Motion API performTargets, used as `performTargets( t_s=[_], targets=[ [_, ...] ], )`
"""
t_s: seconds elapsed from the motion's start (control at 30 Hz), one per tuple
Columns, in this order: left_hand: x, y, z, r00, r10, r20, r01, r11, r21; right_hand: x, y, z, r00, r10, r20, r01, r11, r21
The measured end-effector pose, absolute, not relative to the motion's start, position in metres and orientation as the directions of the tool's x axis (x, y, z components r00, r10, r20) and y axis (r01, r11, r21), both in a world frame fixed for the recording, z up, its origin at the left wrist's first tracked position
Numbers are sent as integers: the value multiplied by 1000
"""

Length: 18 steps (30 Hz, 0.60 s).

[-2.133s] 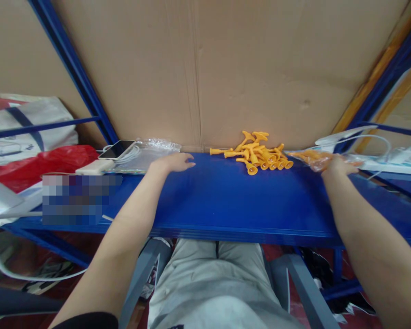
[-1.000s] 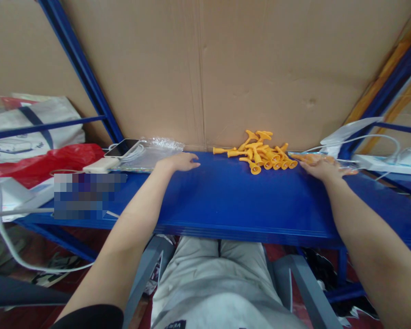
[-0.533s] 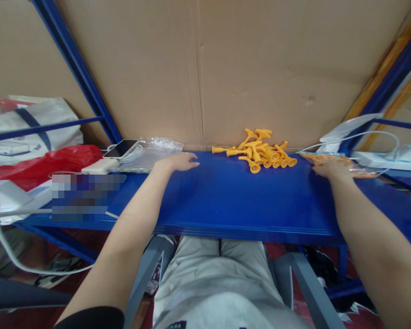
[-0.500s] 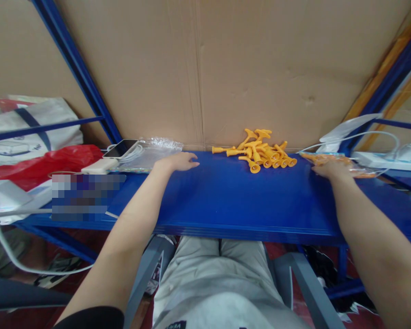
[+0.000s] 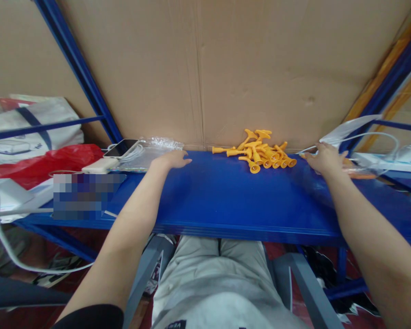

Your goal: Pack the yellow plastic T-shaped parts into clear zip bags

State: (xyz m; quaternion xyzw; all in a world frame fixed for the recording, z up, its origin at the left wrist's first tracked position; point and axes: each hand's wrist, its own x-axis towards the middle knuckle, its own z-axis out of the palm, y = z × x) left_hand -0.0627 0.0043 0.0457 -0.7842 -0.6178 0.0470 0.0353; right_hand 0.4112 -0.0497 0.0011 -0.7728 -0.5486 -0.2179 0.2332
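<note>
Behind everything stands a broad sheet of brown cardboard (image 5: 205,73), filling the far side of the scene between slanting blue frame bars (image 5: 78,73). Below it runs the blue worktop (image 5: 226,201), stretching from left to right, with the person's grey-trousered legs showing under its near edge.

At the far left lie a white printed bag (image 5: 30,128) and, nearer, a crumpled red plastic bag (image 5: 44,162). Just right of these, a phone (image 5: 121,147) rests at the far edge beside a white power bank (image 5: 97,166) with a cable, and a heap of clear plastic bags (image 5: 154,148) spreads next to them. A white cable (image 5: 7,256) loops down off the left near corner.

The left hand (image 5: 170,160) lies palm down on the worktop, fingers loosely extended and gripping nothing, its back edge just beside the clear plastic bags. The right hand (image 5: 324,159) is spread open, fingers pressing down on a clear bag of orange parts (image 5: 358,171) at the right, which lies flat on the worktop under and beyond the fingers; whether any finger pinches the film cannot be told.

Between the two hands, toward the far edge and close to the cardboard, sits a loose pile of small orange funnel-shaped pieces (image 5: 260,153), near the right hand but not touching it. At the far right lies a white power strip (image 5: 387,162) with cords.
</note>
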Motion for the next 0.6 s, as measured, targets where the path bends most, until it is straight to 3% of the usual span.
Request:
performTargets(
  t_s=[0.1,0.27,0.43,0.6],
  targets=[
    [-69,8,43,142,990,-23,981,-144,-126,392,-49,9,195,763,616,977,-96,-191],
    [-80,17,31,-76,994,81,991,85,-104,368,-39,7,-127,686,716,938,319,-139],
    [-96,26,16,-274,961,28,961,275,-17,336,-39,-3,-330,659,676,869,492,-56],
    [-106,31,9,-266,964,2,964,266,17,309,-41,-17,-518,689,507,789,613,-28]
  ],
)
